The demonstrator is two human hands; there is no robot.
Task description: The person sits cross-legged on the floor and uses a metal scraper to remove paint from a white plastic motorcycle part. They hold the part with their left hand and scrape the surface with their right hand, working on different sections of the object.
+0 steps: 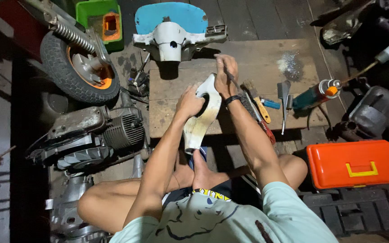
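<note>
Sat on the floor, legs folded, with a white cover [202,118] stood on end between the feet and leaned against the edge of a low board [266,63], apparently so it could not slide. Left hand [189,102] curled over the cover's left rim beside its round hole, fingers closed on the edge, steadying it. Right hand [225,74] laid along the cover's upper right edge, fingers together and stretched forward, pinching a thin rod-like tool [231,79]; exact kind not clear. Brush [256,98], pliers [285,102] and a teal power tool [315,95] lined up on the board within the right arm's reach. Wheel [78,67] and engine [96,132] at left, orange toolbox [353,163] at right.
</note>
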